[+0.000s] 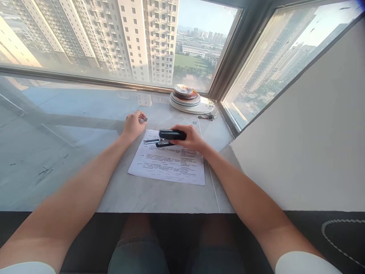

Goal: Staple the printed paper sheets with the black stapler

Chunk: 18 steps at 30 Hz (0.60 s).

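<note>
A printed sheet of paper [168,161] lies on the pale marble sill [85,125] in front of me. My right hand [191,139] grips a black stapler [171,134] resting on the sheet's top edge, its top lifted and the metal staple rail [152,140] sticking out to the left. My left hand [133,125] hovers just left of the sheet, fingers pinched on a small grey strip of staples [143,120].
A stack of plates [188,99] stands at the back by the window corner, with a key ring [208,117] just in front of it. A white wall [299,144] closes the right side. Large windows run along the back.
</note>
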Motion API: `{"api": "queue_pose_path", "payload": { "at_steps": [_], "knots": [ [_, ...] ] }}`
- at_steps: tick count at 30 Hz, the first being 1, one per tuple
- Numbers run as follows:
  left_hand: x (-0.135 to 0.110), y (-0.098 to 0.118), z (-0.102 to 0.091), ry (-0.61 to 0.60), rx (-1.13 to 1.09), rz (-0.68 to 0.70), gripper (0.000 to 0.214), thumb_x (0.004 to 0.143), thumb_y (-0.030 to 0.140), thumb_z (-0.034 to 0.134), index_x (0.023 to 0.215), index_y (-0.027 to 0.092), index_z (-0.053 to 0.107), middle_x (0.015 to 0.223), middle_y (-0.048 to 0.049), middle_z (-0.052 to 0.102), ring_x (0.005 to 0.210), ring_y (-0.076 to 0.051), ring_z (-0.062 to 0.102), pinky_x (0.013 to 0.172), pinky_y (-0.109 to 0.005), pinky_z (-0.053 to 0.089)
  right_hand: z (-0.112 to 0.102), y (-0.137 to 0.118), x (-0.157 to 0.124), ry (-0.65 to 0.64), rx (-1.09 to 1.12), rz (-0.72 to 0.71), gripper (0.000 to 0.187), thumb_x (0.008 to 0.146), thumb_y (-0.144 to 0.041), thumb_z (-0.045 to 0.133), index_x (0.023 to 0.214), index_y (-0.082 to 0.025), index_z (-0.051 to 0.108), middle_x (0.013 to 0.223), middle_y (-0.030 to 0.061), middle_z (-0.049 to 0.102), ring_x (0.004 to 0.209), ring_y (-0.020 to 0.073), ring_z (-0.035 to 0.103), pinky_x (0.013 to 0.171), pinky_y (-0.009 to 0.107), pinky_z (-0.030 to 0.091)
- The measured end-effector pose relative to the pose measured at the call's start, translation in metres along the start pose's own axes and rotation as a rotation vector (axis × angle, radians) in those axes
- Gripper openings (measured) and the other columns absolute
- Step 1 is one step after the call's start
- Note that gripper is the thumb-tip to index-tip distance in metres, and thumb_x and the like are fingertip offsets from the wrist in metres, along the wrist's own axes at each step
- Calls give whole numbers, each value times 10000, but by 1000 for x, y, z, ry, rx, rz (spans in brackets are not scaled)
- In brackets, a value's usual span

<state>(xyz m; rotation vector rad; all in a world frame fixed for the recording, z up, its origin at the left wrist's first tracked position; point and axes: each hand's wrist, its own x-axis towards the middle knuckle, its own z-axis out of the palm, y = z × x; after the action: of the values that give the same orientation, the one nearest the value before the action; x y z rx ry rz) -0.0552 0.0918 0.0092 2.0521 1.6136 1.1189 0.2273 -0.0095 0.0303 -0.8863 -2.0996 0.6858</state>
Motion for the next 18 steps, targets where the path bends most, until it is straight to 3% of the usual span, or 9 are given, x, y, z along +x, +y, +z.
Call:
{"api": "queue_pose_path", "payload": {
  "at_steps": [7, 14, 18],
  "knots": [
    [-2, 7, -1, 11, -70, 32, 199, 737, 191, 756, 803, 245, 577, 810, -37, 750, 777, -255, 727, 900, -410, 576, -16, 24, -2, 36, 9, 118, 362, 811, -440, 848, 1096, -231, 767, 972, 15, 779, 908, 214, 693, 842, 351, 540],
    [-6, 20, 1, -45, -234, 85, 221, 768, 229, 781, 873, 227, 587, 835, -35, 742, 790, -215, 736, 788, -349, 603, -16, 28, 0, 78, -12, 128, 406, 786, -466, 868, 1111, -236, 784, 1012, 28, 788, 956, 250, 708, 898, 392, 555],
    [-11, 24, 3, -163, -329, 152, 237, 779, 262, 788, 910, 217, 596, 911, -37, 739, 820, -211, 762, 771, -339, 611, -18, 29, -1, 82, -17, 126, 413, 781, -475, 879, 1107, -236, 792, 1013, 25, 792, 954, 252, 708, 903, 390, 550]
  ]
}}
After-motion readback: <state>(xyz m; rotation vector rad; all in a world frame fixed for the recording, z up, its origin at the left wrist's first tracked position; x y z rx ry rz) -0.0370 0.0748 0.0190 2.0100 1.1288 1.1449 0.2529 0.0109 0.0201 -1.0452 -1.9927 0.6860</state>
